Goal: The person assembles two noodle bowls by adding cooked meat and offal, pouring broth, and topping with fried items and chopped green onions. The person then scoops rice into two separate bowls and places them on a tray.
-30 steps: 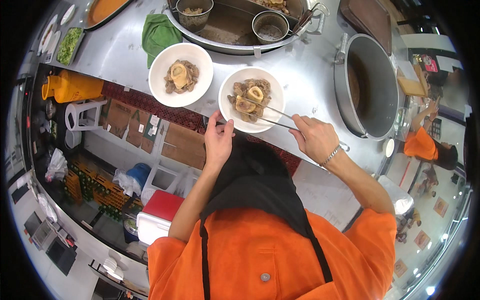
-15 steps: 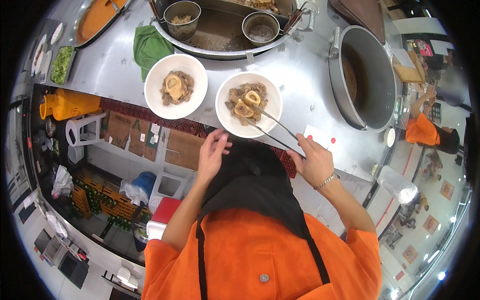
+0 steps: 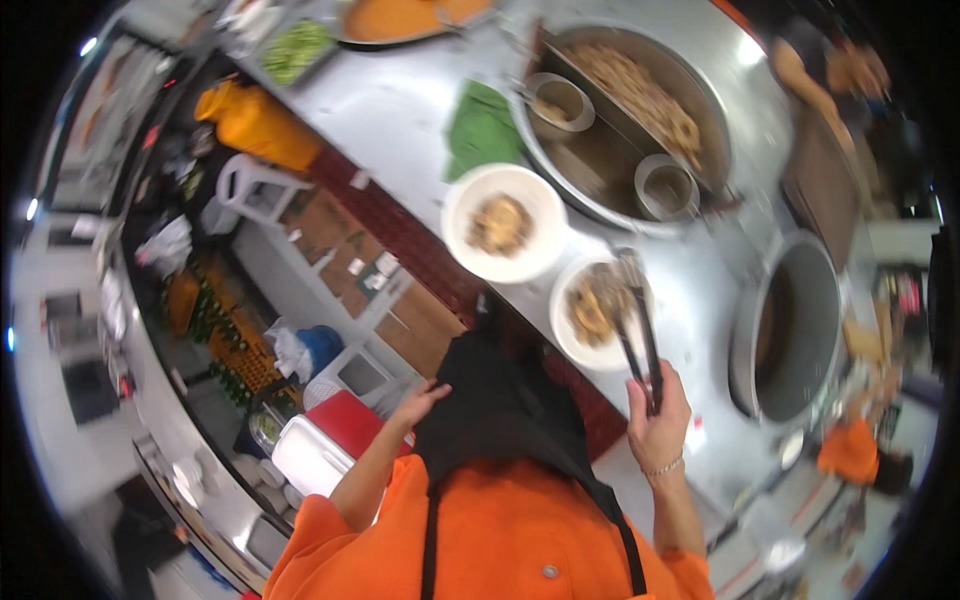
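Note:
My right hand [image 3: 660,420] grips a pair of metal tongs [image 3: 636,320] whose tips reach over the nearer white bowl [image 3: 600,312] of brown food on the steel counter [image 3: 400,110]. A second white bowl [image 3: 504,222] with a portion of food stands just left of it. My left hand [image 3: 420,403] hangs free with fingers apart, off the counter, beside my black apron. The picture is blurred by motion.
A large round pot [image 3: 630,120] with broth, food and two small metal bowls sits behind the bowls. A green cloth [image 3: 482,128] lies to its left. A deep empty pot [image 3: 790,330] stands at right. A person in orange [image 3: 850,455] is at far right.
The view swung sharply and tilted. My left hand dropped from the nearer bowl's edge to my side. The tongs stay in my right hand over the bowl.

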The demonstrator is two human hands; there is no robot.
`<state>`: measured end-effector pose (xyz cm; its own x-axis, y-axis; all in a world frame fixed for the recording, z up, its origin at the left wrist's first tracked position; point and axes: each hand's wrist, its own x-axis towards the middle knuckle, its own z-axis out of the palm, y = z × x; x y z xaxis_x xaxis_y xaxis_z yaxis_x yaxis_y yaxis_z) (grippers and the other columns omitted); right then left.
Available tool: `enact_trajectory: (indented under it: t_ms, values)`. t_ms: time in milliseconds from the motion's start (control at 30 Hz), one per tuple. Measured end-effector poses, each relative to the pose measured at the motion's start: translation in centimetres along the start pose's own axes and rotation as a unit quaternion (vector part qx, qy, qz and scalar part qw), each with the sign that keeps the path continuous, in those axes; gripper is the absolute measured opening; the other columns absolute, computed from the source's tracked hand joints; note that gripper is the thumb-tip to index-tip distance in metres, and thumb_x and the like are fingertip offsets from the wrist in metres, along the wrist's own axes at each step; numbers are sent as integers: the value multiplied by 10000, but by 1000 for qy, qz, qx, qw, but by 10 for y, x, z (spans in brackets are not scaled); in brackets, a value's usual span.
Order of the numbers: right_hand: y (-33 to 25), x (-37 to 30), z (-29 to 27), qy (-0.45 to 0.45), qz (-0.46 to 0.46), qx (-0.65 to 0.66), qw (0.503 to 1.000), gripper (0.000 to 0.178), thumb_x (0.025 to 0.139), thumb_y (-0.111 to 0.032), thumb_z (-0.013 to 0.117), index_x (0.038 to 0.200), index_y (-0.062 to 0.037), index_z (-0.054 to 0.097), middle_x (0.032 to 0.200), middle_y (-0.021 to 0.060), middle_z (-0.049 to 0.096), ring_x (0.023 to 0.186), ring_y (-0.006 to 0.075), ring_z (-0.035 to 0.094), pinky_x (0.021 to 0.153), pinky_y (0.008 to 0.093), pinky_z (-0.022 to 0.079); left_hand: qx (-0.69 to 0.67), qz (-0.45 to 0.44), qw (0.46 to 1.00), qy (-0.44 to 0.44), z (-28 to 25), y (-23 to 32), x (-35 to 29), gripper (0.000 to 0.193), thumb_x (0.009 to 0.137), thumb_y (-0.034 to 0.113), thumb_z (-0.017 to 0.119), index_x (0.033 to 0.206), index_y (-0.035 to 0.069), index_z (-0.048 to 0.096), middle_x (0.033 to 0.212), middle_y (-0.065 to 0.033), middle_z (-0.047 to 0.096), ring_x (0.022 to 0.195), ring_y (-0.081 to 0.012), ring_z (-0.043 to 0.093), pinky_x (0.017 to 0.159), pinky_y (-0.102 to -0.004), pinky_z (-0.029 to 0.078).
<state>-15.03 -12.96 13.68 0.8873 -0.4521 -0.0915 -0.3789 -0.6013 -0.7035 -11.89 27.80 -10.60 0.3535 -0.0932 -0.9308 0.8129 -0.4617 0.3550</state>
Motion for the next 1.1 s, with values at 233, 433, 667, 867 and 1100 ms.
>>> enact_trajectory:
  t_ms: [233, 433, 667, 867, 1100]
  values:
    - [-118, 78, 102, -110, -11, 174, 979, 520, 904, -180, 797, 1295, 80, 572, 829, 64, 647, 715, 123, 612, 666, 290, 512, -152, -22, 986, -65, -68, 24, 50, 1066, 784, 531, 868, 1538, -54, 395, 1416, -224, 604, 1293, -307, 610, 1092, -415, 496]
    - [-245, 176, 225, -251, 35, 264, 930, 534, 893, -60, 779, 1353, 38, 524, 935, 34, 623, 759, 77, 589, 648, 241, 491, -97, -28, 986, 131, -160, 46, 137, 1049, 761, 592, 851, 1484, -65, 470, 1396, -252, 614, 1255, -362, 638, 1075, -430, 512]
    - [-374, 358, 446, -221, 9, 406, 887, 289, 996, -89, 662, 1256, -16, 559, 826, 31, 600, 612, 92, 577, 518, 245, 476, -8, 25, 978, 207, -387, 150, 206, 552, 858, 472, 748, 1102, -24, 750, 1052, -250, 759, 1010, -354, 741, 889, -424, 558]
    - [-498, 441, 508, -191, 37, 344, 919, 193, 1021, -166, 655, 1152, -26, 632, 649, -24, 535, 463, 49, 462, 392, 239, 365, -107, 258, 898, 339, -634, 381, 277, 509, 903, 422, 694, 1026, -70, 653, 962, -244, 724, 963, -389, 696, 870, -460, 528]
    - [-582, 488, 540, -191, 150, 355, 903, 531, 1098, -519, 455, 1248, -22, 564, 738, 1, 506, 435, 58, 411, 354, 241, 335, -369, 248, 841, 308, -847, 662, 311, 876, 875, 471, 781, 1537, 30, 414, 1400, -225, 582, 1226, -291, 618, 911, -473, 562]
